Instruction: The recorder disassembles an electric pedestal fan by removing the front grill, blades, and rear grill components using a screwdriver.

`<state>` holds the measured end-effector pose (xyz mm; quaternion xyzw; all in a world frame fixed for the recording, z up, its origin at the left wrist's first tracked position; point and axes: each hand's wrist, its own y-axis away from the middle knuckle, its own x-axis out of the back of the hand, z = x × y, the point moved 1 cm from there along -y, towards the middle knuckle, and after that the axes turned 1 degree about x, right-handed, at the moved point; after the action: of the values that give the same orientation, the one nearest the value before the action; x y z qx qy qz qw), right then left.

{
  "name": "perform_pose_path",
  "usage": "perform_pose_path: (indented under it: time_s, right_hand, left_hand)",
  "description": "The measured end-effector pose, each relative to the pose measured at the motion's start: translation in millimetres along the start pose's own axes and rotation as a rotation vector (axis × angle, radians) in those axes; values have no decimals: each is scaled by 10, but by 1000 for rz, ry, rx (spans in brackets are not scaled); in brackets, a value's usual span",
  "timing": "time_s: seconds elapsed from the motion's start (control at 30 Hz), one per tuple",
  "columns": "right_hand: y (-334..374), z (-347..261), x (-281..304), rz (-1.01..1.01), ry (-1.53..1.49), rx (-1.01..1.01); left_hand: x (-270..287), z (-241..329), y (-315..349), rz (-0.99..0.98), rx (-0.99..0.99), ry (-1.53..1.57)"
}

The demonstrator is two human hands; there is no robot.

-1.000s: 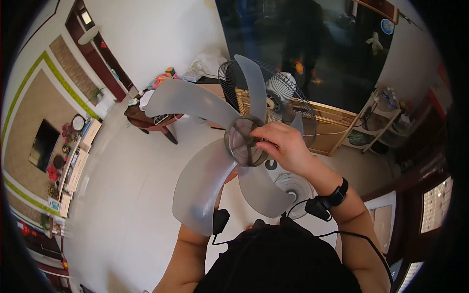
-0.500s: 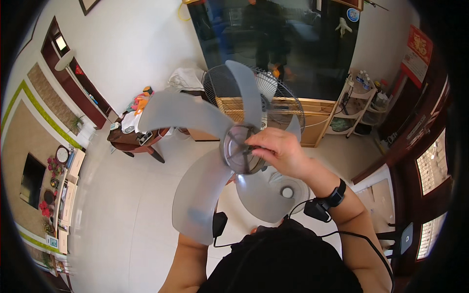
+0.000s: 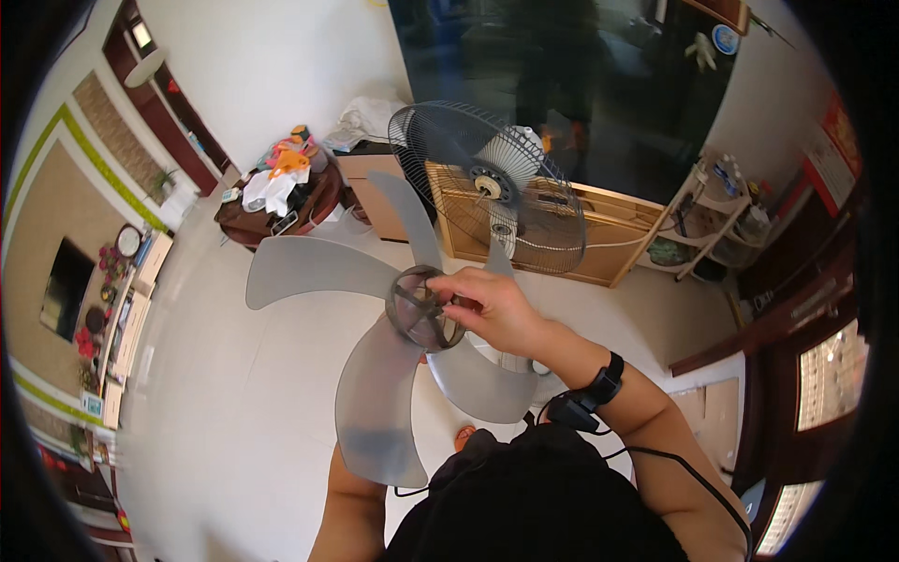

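Note:
A grey translucent fan blade (image 3: pixel 379 403) with several curved vanes is held up in front of me, its hollow round hub (image 3: pixel 412 328) facing me. My right hand (image 3: pixel 496 309) is closed, thumb and fingers pinching the ribs inside the hub. My left forearm rises behind the lowest vane, which hides my left hand, so its fingers cannot be made out. Beyond the blade stands a fan (image 3: pixel 501 229) with a round dark wire rear guard (image 3: pixel 426 178). Its bare motor shaft (image 3: pixel 488 190) sticks out at the middle of the guard.
A dark wooden table (image 3: pixel 248 220) heaped with cloth and small things stands at the left. Behind the fan is a large dark glass panel (image 3: pixel 618 103) above a wooden frame. A white tiered rack (image 3: pixel 702 225) with bottles stands at the right. Pale tiles cover the floor (image 3: pixel 253 393).
The blade and my right hand have moved left and slightly down in view, uncovering the fan's shaft and guard. My right hand still pinches the hub. The whole view has shifted.

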<state>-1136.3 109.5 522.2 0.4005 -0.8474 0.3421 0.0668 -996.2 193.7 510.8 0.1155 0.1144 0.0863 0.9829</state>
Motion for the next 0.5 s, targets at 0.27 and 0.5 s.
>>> perform_pose_path:
  time_s: [0.27,0.5]
  right_hand:
    - [431,162,987,176,202,295]
    - [366,495,1521,378,249,72]
  left_hand:
    - [-82,-656,-331,289,-328,443]
    - [-251,-592,-620,376,-561,-88]
